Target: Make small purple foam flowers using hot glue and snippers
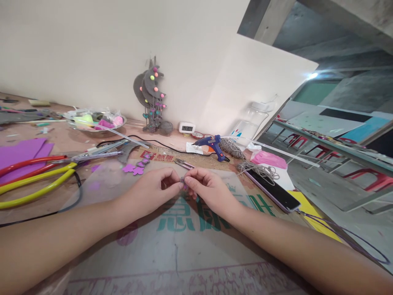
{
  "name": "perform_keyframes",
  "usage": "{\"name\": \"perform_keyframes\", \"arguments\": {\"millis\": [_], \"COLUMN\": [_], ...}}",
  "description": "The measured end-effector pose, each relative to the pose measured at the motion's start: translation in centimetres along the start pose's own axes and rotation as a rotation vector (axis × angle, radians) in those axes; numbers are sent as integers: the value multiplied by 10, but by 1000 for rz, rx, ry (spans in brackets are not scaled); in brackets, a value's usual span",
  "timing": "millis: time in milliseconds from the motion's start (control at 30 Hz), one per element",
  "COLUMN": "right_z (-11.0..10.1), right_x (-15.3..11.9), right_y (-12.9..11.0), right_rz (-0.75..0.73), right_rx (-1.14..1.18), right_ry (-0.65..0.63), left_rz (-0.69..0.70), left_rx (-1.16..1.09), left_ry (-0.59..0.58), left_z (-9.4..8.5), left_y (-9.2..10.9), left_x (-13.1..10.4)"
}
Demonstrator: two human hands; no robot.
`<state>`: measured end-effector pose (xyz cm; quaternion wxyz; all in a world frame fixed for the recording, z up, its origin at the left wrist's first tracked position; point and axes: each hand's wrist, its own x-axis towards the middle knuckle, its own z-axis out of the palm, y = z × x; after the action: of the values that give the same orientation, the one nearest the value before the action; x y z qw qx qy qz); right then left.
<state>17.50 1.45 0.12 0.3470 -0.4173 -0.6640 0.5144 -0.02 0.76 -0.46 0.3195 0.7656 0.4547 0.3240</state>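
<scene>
My left hand (153, 189) and my right hand (206, 189) meet over a sheet of printed cardboard (172, 246). Between the fingertips of both hands is a small purple and grey craft piece (183, 182); it is too small to tell its shape. Small thread snips (183, 164) lie just beyond my fingers. A few purple foam cut-outs (135, 167) lie to the left of my left hand.
Large scissors with yellow and red handles (37, 180) lie at left beside purple foam sheets (21, 153). A blue glue gun (211, 144), grey string (256, 169), a phone (270, 189), a grey moon ornament (152, 96) and a bowl of pompoms (95, 121) stand farther back.
</scene>
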Motion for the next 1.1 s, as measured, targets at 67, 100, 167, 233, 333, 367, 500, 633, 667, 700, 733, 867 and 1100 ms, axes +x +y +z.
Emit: {"name": "perform_keyframes", "arguments": {"millis": [67,100,167,233,333,367,500,633,667,700,733,867,1100], "right_z": [0,0,0,0,-1,-1,-1,-1,-1,-1,-1,-1,-2], "right_x": [0,-1,-1,-1,-1,-1,-1,-1,-1,-1,-1,0,-1], "right_y": [0,-1,-1,-1,1,1,1,0,0,1,1,0,-2], "right_rz": [-7,-8,-10,-19,-31,-33,-37,-38,-39,-42,-44,-36,-35], "right_rx": [-18,-28,-40,-39,-45,-52,-77,-89,-89,-89,-90,-110,-69], "right_ry": [1,1,3,5,12,17,20,16,12,9,6,19,27], "left_rz": [11,13,10,-5,-6,7,63,66,67,68,68,54,51], "left_rx": [0,-4,-19,-36,-77,-93,-112,-78,-73,-68,-63,-55,-88], "left_ry": [-9,-12,-25,-34,-17,-4,23,34,38,40,40,36,52], "left_z": [0,0,0,-1,-1,-1,-2,-4,-4,-4,-4,-4,-3], "left_y": [0,0,0,-1,-1,-1,0,3,3,3,3,3,2], "left_x": [0,0,0,0,1,1,1,0,0,0,0,0,0]}}
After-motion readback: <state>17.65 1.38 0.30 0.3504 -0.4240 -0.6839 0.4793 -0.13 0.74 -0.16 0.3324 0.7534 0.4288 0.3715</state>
